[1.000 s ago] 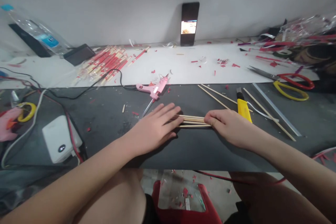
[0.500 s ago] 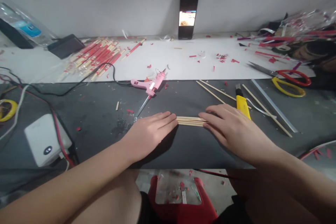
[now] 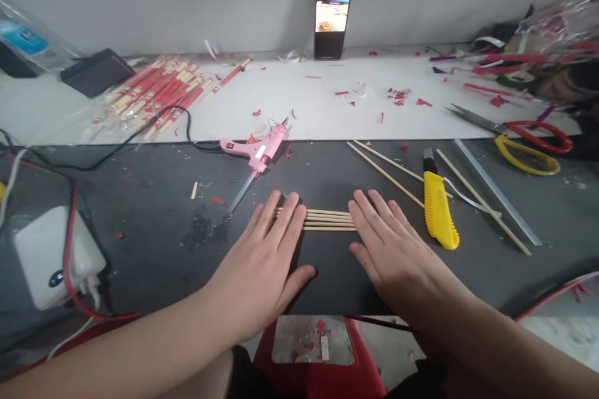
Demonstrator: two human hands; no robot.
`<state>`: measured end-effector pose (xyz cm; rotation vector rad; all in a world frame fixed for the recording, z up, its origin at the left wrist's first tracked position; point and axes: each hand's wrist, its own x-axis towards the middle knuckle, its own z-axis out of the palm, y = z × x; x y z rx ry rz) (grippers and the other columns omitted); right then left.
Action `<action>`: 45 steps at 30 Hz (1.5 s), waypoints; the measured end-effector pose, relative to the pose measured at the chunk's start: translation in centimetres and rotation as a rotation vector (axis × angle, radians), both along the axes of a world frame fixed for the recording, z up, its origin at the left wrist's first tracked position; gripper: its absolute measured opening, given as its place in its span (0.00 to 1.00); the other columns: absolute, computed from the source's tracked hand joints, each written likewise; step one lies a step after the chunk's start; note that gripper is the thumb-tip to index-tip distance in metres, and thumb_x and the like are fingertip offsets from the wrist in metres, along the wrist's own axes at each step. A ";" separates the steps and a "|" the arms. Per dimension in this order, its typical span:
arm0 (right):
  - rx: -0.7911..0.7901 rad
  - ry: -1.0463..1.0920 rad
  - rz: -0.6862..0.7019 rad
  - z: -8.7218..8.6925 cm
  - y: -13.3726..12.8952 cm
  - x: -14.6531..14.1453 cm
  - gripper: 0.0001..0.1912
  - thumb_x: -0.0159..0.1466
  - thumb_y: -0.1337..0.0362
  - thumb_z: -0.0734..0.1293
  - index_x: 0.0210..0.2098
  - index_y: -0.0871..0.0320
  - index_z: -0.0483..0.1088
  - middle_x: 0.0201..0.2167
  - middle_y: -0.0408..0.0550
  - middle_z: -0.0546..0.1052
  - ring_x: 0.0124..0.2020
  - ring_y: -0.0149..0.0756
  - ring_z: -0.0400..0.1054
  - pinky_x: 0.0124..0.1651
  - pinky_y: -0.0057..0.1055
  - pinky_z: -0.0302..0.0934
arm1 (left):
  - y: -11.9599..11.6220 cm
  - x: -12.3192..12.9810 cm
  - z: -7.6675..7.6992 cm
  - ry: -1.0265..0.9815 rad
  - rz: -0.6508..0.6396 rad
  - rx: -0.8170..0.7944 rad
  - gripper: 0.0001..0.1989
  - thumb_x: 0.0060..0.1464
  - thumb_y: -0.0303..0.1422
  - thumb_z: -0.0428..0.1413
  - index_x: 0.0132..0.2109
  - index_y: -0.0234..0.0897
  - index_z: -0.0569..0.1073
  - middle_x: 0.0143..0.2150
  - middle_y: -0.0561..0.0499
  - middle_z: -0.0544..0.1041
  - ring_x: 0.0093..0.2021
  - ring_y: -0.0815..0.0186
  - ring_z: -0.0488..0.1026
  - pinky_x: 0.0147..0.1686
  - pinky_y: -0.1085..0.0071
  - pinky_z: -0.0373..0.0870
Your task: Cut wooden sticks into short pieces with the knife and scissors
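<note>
Several thin wooden sticks (image 3: 329, 221) lie side by side on the dark tabletop, running left to right. My left hand (image 3: 266, 255) rests flat across their left end, fingers stretched out and thumb apart. Over the right end lies my right hand (image 3: 386, 237), also flat with its fingers extended. Both hands cover the stick ends. To the right of my right hand is a yellow utility knife (image 3: 438, 209). Beyond my left hand lies a pink glue gun (image 3: 259, 153) with a clear glue stick in its back.
Loose sticks (image 3: 386, 174), a clear glue stick (image 3: 498, 193) and scissors (image 3: 524, 137) lie on the right. Wrapped chopsticks (image 3: 150, 96) are piled at the back left. A phone (image 3: 335, 6) leans on the wall. A white power bank (image 3: 58, 259) with cables sits left.
Both hands have gone from curled fingers at the sticks' ends to lying flat over them. The sticks are spread slightly wider, and the view has shifted a little.
</note>
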<state>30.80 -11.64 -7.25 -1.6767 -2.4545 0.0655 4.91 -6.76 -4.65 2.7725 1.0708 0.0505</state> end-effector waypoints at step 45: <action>-0.036 -0.065 -0.037 0.3 1.6 0.7 0.27 0.77 0.61 0.52 0.71 0.58 0.62 0.73 0.65 0.60 0.74 0.61 0.49 0.71 0.63 0.50 | 1.1 -1.9 -0.7 0.154 0.252 0.077 0.49 0.68 0.57 0.40 0.75 0.14 0.48 0.78 0.26 0.40 0.78 0.38 0.34 0.74 0.41 0.42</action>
